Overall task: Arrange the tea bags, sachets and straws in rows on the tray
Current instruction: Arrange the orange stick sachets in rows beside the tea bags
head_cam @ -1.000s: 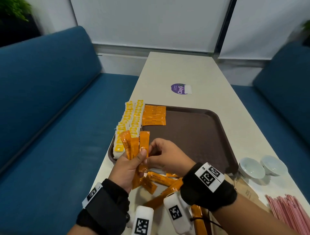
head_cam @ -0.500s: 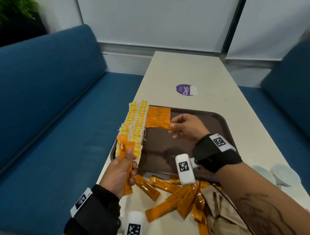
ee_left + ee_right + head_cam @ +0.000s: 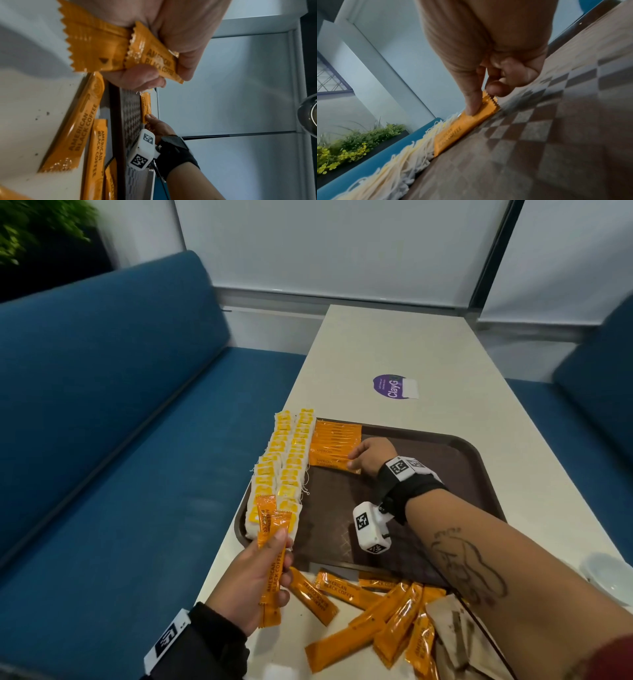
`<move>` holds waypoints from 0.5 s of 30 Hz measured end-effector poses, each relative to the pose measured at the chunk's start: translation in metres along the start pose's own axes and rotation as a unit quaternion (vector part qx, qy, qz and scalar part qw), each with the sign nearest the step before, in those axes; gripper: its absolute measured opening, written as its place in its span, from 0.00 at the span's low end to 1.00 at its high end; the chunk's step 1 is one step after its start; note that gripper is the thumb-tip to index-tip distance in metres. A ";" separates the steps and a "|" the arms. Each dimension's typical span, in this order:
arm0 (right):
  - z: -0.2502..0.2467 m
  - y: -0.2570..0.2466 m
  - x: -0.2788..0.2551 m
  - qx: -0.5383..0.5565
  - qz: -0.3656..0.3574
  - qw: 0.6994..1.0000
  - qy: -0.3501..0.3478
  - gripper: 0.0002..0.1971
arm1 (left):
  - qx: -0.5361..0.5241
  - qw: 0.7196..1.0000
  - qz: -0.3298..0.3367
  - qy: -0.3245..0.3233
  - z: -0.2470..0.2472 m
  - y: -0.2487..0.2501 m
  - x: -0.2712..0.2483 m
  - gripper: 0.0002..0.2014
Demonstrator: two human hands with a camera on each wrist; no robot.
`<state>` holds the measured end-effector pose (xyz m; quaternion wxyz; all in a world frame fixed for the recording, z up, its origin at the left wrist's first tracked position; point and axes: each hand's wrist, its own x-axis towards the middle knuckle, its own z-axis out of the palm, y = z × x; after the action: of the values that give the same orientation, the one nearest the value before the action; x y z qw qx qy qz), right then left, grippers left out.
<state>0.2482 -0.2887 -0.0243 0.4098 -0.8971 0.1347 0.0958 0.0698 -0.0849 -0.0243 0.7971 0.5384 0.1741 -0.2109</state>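
My right hand (image 3: 371,455) pinches the end of an orange sachet (image 3: 337,464) lying at the near edge of the sachet row (image 3: 337,440), upper centre on the brown tray (image 3: 445,460). My left hand (image 3: 255,580), lower left, grips two sachets (image 3: 272,542) upright. Loose sachets (image 3: 376,611) lie bottom centre; tea bags (image 3: 287,467) line the tray's left edge.

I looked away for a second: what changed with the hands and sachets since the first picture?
The right hand took one coffee sachet from the left hand's bunch, carried it away to the tray and is setting it onto the sachet row. The left hand still grips two sachets; tea bag rows unchanged.
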 end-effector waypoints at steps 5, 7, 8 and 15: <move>-0.001 -0.008 0.008 -0.050 0.013 0.999 -0.017 0.11 | 0.004 1.000 -0.004 -0.005 0.000 -0.005 0.001 0.11; 0.000 -0.011 0.010 -0.072 0.020 0.997 -0.009 0.07 | 0.011 1.000 -0.007 -0.005 -0.001 -0.007 0.002 0.10; 0.001 -0.011 0.010 -0.083 0.020 0.996 -0.001 0.09 | 0.014 1.000 -0.007 -0.005 -0.002 -0.008 0.002 0.09; 0.002 -0.009 0.008 -0.104 0.036 0.994 0.013 0.30 | 0.024 1.000 -0.013 -0.001 -0.003 -0.010 0.003 0.09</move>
<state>0.2580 -0.2829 -0.0215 0.3091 -0.9304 0.1618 0.1126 0.0674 -0.0855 -0.0345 0.7815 0.5546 0.1750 -0.2258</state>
